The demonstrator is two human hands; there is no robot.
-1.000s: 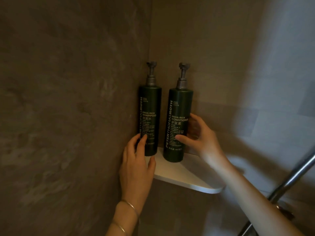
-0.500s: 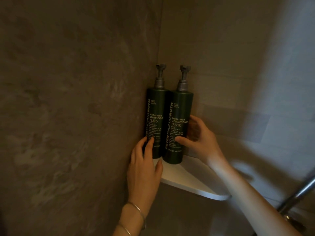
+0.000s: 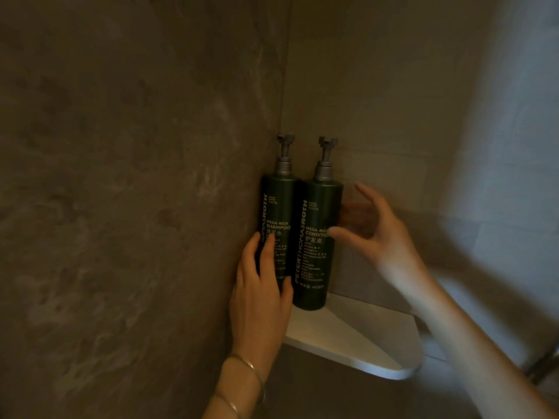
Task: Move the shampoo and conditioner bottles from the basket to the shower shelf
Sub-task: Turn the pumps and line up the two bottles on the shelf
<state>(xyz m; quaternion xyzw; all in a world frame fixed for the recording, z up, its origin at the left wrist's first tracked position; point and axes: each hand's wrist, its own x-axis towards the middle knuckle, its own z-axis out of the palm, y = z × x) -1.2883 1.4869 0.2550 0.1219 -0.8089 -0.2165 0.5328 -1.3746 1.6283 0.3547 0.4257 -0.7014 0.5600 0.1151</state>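
Observation:
Two dark green pump bottles stand upright and touching in the corner on the white shower shelf [image 3: 357,343]. The shampoo bottle [image 3: 279,204] is on the left against the wall; the conditioner bottle [image 3: 317,213] is to its right. My left hand [image 3: 260,297] lies against the lower front of the shampoo bottle, fingers flat on it. My right hand [image 3: 378,237] is blurred, fingers spread, just off the right side of the conditioner bottle and holding nothing. The basket is out of view.
Brown stone-look walls meet in the corner behind the bottles. A metal shower pipe [image 3: 544,362] shows at the right edge, below the shelf's level. The front and right part of the shelf carries nothing.
My right hand has let go of the conditioner bottle and opened, drawing back to the right. The bottles now stand pressed together in the corner. The camera has moved closer.

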